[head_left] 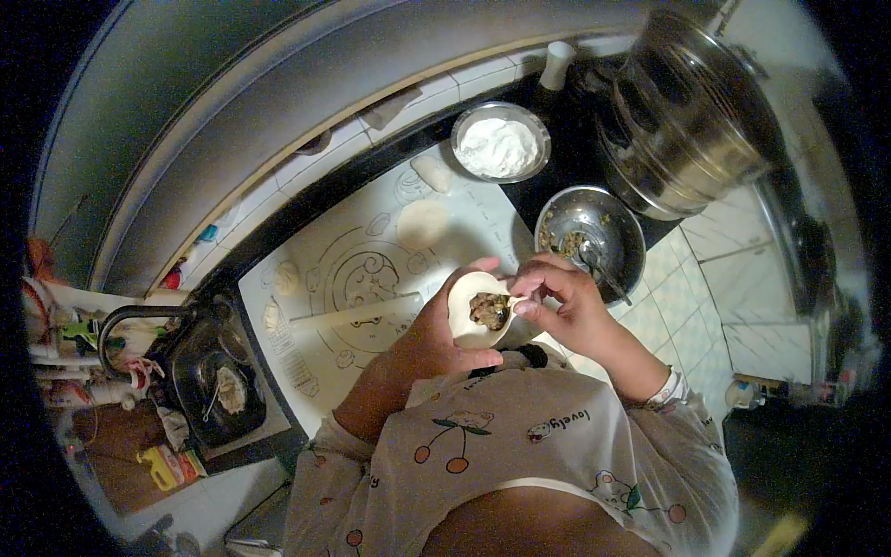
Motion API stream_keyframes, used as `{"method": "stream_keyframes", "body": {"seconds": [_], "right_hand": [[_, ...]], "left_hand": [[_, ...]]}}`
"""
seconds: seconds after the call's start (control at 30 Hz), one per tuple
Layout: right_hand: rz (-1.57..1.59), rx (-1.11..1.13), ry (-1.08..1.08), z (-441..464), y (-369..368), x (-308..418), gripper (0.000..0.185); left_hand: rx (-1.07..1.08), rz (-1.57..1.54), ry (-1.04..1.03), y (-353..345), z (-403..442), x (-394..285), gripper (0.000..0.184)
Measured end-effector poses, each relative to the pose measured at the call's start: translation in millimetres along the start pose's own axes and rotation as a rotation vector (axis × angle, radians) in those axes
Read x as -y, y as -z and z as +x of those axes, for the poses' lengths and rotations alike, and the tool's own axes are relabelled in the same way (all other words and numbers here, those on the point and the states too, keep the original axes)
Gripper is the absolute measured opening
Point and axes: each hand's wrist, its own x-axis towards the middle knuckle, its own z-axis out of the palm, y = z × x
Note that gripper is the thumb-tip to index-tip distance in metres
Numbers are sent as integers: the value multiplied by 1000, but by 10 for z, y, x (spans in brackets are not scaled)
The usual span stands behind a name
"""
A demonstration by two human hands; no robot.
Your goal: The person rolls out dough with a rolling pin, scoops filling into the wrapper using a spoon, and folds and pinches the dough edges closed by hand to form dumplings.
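One dough wrapper (461, 311): cupping it in the left hand (429, 325), in front of the chest, over the near part of a printed mat (316, 246), and curving thumb and fingers around its edge. Pinching the opposite edge between the thumb and fingertips of the right hand (561, 302). Showing brown filling (487, 312) inside the open wrapper. Seeing a pale rolling pin (357, 313) on the mat, partly hidden by the left hand and arm. Finding, farther out, a flat dough round (422, 223), a longish dough piece (432, 174) near it, and two small lumps (286, 278) toward the left side. Facing a flour bowl (542, 144) beyond the mat, and a metal bowl (620, 232) nearer the right hand, with bits of filling and a spoon (608, 277) inside. Viewing a big steel pot (687, 139) behind that, and a dark sink (200, 408) well apart on the left.
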Motion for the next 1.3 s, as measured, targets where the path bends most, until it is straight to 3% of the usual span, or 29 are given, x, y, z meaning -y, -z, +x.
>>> {"method": "stream_keyframes", "body": {"seconds": [0.47,0.53,0.83,0.97,1.03,1.17,1.23,1.3], "right_hand": [[-139,37,220,126,-1,-58,20],[-82,87,107,115,15,-70,23],[-62,33,57,93,-41,-64,22],[26,-103,10,72,-102,-36,16],[193,-133,-104,72,-108,38,14],[535,-104,-207,77,-135,87,11],[354,-96,-146,46,-106,87,11],[253,-102,-78,30,-100,94,11]], "left_hand": [[60,24,73,83,56,-91,102],[64,47,105,97,56,-119,103],[-30,-393,209,123,38,-36,99],[-114,-202,105,125,34,72,93],[-70,-137,-38,147,17,198,93],[-253,102,-50,-32,-46,224,79],[-348,153,-95,-119,-13,158,65],[-332,183,-132,-91,-19,229,63]]}}
